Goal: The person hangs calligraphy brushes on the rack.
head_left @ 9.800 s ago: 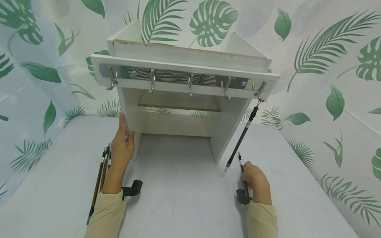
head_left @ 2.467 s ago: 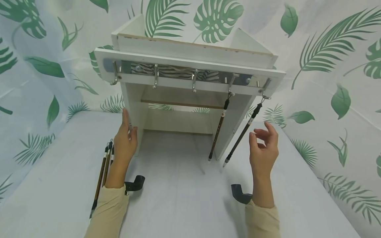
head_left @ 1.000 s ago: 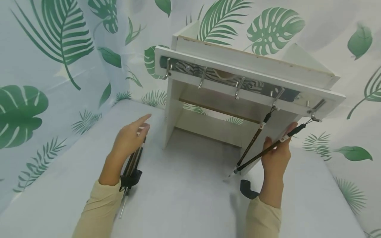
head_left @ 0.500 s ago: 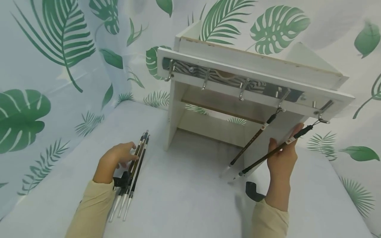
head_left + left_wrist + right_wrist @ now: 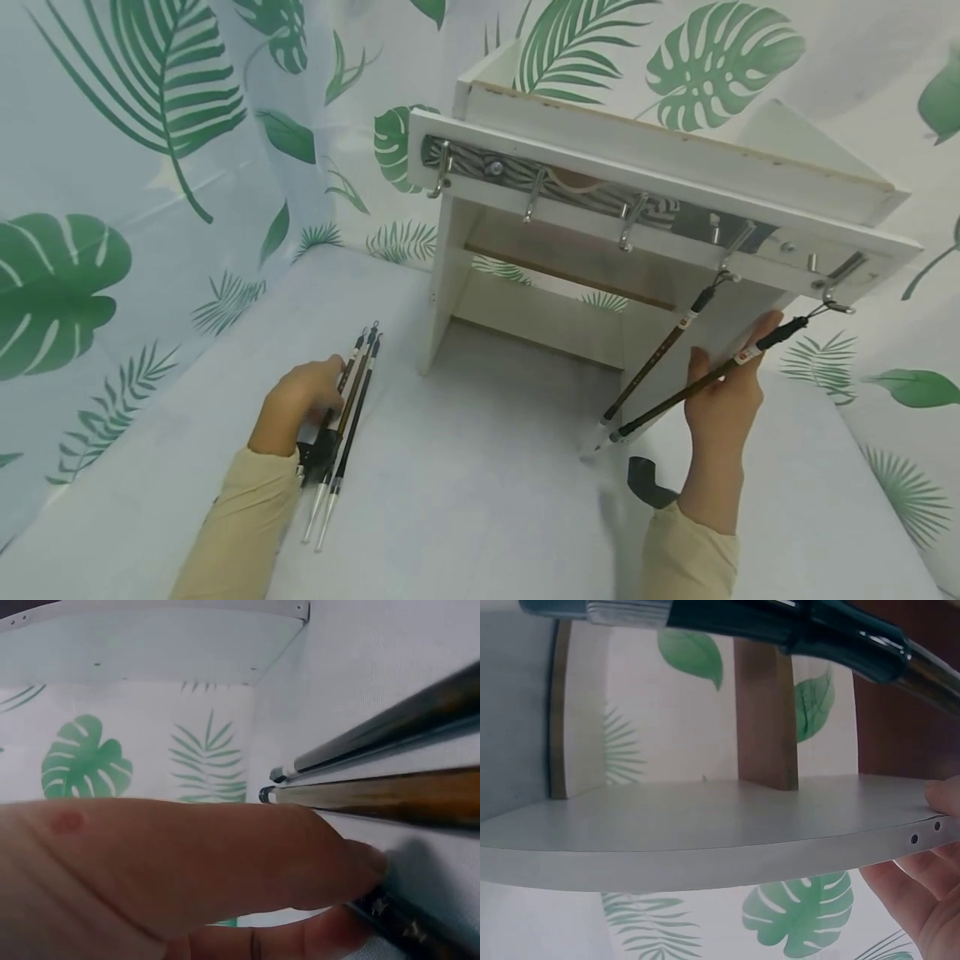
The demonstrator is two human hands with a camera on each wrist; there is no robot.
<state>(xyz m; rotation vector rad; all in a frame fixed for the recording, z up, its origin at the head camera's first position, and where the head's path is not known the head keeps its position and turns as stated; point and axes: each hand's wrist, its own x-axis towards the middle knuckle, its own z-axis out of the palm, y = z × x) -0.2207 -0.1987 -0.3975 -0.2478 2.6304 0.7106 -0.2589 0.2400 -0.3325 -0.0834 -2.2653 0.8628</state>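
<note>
My left hand [image 5: 303,396] is low over several calligraphy brushes lying side by side at the left. Its thumb and fingers pinch the dark handle of the leftmost brush [image 5: 412,926]; a brown-handled brush [image 5: 390,795] and a black one [image 5: 360,408] lie beside it. My right hand [image 5: 723,408] grips the right side panel [image 5: 705,817] of a white rack, thumb inside and fingers outside. From the rack's two rightmost hooks hang two brushes by their loops, a brown one [image 5: 656,354] and a darker one [image 5: 697,385], which passes in front of the right hand.
The rack's front rail [image 5: 585,196] carries a row of metal hooks, those left of the hung brushes bare. A shelf edge [image 5: 570,279] crosses inside the rack. White cloth [image 5: 480,467] covers the table, and a leaf-print backdrop [image 5: 360,100] stands behind.
The right hand's brush now hangs on the fourth hook. That hand has taken the right panel; the left has left the left panel and pinches a brush. The head view has swung left.
</note>
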